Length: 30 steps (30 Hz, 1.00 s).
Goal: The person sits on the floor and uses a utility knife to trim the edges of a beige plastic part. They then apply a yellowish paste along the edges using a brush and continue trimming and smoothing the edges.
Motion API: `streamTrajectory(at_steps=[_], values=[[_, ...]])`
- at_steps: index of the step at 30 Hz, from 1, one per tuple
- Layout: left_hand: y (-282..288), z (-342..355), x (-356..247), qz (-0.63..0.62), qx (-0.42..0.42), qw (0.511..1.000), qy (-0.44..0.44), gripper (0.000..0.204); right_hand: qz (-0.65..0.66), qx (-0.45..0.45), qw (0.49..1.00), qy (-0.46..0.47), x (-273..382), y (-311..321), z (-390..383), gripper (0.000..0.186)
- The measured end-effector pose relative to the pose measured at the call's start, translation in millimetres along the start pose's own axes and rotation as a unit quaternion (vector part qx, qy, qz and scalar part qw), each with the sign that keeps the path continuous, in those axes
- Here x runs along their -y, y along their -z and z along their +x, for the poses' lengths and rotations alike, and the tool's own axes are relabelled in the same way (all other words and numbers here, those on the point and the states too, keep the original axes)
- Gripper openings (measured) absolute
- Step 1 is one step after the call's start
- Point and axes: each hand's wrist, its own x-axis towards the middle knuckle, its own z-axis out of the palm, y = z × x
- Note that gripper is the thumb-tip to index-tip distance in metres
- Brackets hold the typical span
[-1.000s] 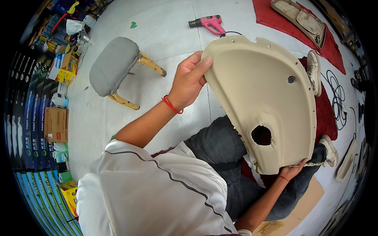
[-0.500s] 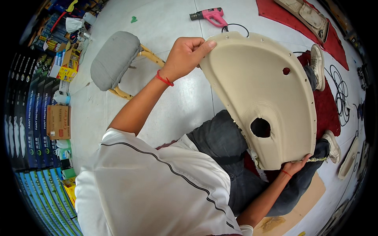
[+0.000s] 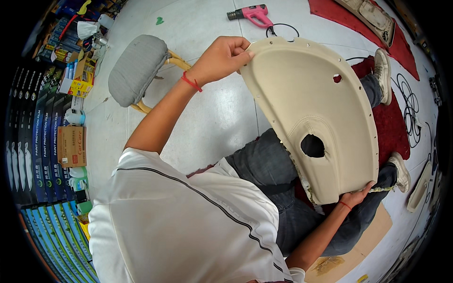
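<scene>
A beige moulded car trim panel [image 3: 325, 104] with stitching lies tilted across my knees. Small holes run along its curved rim, and it has a small hole near the top right and a larger ragged opening lower down. My left hand [image 3: 224, 59] pinches its upper left edge between thumb and bent fingers. Down at the bottom right corner, my right hand [image 3: 357, 195] grips the lower edge, its fingertips partly hidden behind the panel. Rough trimmed material shows along the panel's left lower edge.
A pink heat gun [image 3: 252, 14] with a black cord lies beyond the panel. A grey padded stool [image 3: 137, 70] stands at left, near shelves of boxes [image 3: 72, 146]. Red cloth [image 3: 394, 125] and a black cable coil [image 3: 406, 101] are at right; cardboard [image 3: 351, 250] lies below.
My left hand has shifted slightly up and left, tilting the panel's upper part the same way. My right hand keeps its grip at the lower edge.
</scene>
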Motion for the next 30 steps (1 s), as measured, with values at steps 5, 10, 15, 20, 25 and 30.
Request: streamTrajectory(at_steps=[5,10,15,20,25,30], values=[[17.5,5.4,-1.2,0.053,0.084,0.995,0.006,0.018,0.002,-0.005,1.000,0.003,3.5,-0.1,1.7,0.058],[22.7,6.0,5.9,0.082,0.106,0.991,-0.028,0.016,0.013,0.007,1.000,0.010,5.1,0.3,1.7,0.056],[16.0,5.2,-6.7,0.069,0.069,0.995,0.012,0.016,0.012,-0.012,1.000,0.017,6.6,-3.0,-1.6,0.055],[15.9,10.7,-7.1,0.065,0.058,0.996,0.002,0.025,0.016,-0.012,1.000,0.015,6.6,-2.2,-1.9,0.055],[18.6,15.6,-13.9,0.065,0.066,0.996,0.000,0.033,0.027,0.002,1.000,0.017,4.3,3.9,0.9,0.054],[18.3,18.8,-22.8,0.119,0.064,0.991,-0.002,0.040,0.020,-0.002,1.000,0.020,3.4,2.2,-0.3,0.054]])
